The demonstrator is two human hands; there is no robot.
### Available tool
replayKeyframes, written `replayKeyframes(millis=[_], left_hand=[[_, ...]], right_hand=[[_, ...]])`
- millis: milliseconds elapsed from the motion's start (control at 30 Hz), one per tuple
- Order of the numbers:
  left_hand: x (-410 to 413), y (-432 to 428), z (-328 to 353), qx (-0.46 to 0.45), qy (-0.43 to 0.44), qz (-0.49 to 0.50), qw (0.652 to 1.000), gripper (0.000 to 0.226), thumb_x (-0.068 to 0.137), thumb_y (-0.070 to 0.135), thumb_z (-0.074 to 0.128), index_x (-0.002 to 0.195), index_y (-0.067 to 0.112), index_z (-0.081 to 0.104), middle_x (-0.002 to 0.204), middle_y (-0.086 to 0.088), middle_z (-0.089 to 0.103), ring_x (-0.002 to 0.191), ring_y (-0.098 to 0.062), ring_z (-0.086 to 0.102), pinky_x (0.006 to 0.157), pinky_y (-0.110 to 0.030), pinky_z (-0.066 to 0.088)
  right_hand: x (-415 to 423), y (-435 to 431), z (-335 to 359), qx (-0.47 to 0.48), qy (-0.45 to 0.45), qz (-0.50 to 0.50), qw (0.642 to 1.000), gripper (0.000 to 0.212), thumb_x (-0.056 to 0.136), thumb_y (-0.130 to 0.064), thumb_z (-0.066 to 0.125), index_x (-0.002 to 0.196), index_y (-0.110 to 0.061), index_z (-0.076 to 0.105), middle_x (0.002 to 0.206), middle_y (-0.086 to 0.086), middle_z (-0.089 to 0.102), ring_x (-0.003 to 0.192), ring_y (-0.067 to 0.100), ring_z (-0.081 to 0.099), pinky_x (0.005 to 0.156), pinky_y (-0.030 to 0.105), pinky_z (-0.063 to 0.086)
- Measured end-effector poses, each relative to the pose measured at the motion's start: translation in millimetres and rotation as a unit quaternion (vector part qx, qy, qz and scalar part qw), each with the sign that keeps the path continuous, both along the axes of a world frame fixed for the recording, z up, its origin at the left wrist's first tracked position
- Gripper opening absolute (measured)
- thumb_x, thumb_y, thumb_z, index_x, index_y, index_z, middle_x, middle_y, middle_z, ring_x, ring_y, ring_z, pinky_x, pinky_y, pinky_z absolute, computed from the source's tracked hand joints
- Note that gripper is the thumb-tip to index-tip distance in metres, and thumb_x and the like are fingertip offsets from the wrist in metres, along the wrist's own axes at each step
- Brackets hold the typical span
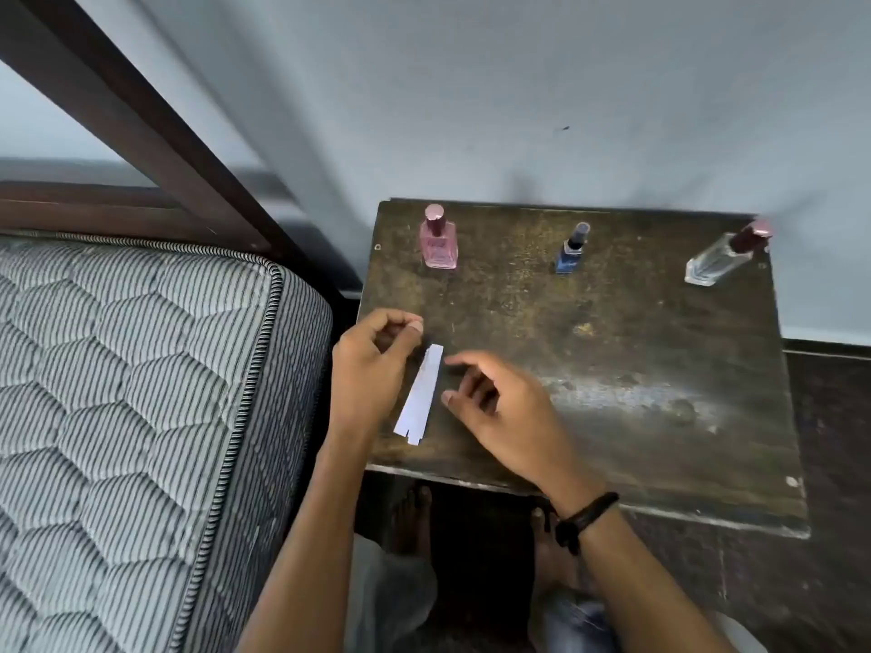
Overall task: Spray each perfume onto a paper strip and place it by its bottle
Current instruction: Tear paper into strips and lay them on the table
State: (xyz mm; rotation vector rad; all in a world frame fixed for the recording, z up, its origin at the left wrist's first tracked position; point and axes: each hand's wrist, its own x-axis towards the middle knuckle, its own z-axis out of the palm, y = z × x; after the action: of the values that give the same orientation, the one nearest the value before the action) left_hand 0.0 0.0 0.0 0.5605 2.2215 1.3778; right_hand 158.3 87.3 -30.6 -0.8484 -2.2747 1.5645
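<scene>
Lying flat near the table's 8 o'clock corner, the paper strip sits between both hands. The left hand, at its 10 o'clock, is curled on nothing visible. The right hand, at 3 o'clock, is loosely open and empty. The pink bottle stands at 12 o'clock.

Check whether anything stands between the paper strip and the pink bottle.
Nothing visible does. The paper strip lies flat between the left hand and right hand. Only bare table separates its far end from the pink bottle. The left hand, fingers curled, is just left of that line.
</scene>
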Motion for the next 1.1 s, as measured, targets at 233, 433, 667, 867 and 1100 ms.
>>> replayKeyframes(millis=[233,433,667,867,1100], left_hand=[[-12,2,-17,0.036,0.020,-0.043,0.998,0.013,0.092,0.013,0.070,0.090,0.025,0.074,0.086,0.014,0.074,0.078,0.000,0.067,0.077,-0.017,0.051],[-20,-2,-21,0.049,0.037,-0.056,0.997,0.012,0.093,0.018,0.070,0.089,0.028,0.074,0.082,0.013,0.074,0.079,-0.004,0.067,0.081,-0.028,0.054],[-18,-15,-23,0.075,0.038,-0.061,0.995,0.011,0.093,0.019,0.069,0.089,0.028,0.075,0.083,0.010,0.074,0.077,-0.004,0.067,0.075,-0.019,0.051],[-12,-19,-25,0.056,0.047,-0.096,0.993,0.014,0.094,0.019,0.068,0.088,0.029,0.074,0.085,0.017,0.073,0.080,0.000,0.067,0.076,-0.013,0.049],[-11,-20,-27,0.037,0.050,-0.099,0.993,0.012,0.095,0.018,0.065,0.094,0.024,0.076,0.090,0.021,0.073,0.089,0.004,0.067,0.082,-0.012,0.049]], right_hand=[[-3,-4,-11,0.145,-0.017,0.028,0.989,0.041,0.084,-0.058,0.066,0.121,-0.041,0.064,0.086,-0.019,0.058,0.079,0.006,0.057,0.066,0.020,0.048],[-5,-3,-19,0.147,0.001,-0.014,0.989,0.026,0.087,-0.041,0.077,0.112,-0.040,0.067,0.081,-0.016,0.060,0.073,0.009,0.061,0.063,0.017,0.047],[-10,-7,-15,0.172,-0.029,-0.043,0.984,0.023,0.087,-0.044,0.076,0.108,-0.042,0.068,0.080,-0.019,0.061,0.076,0.002,0.060,0.060,0.010,0.040],[-12,-8,-7,0.154,-0.050,-0.023,0.986,0.026,0.088,-0.044,0.076,0.111,-0.046,0.064,0.087,-0.021,0.063,0.079,0.001,0.060,0.059,0.015,0.038],[-14,-15,-1,0.202,-0.098,0.055,0.973,0.051,0.082,-0.058,0.076,0.126,-0.050,0.052,0.093,-0.022,0.053,0.078,-0.006,0.052,0.063,0.017,0.034]])
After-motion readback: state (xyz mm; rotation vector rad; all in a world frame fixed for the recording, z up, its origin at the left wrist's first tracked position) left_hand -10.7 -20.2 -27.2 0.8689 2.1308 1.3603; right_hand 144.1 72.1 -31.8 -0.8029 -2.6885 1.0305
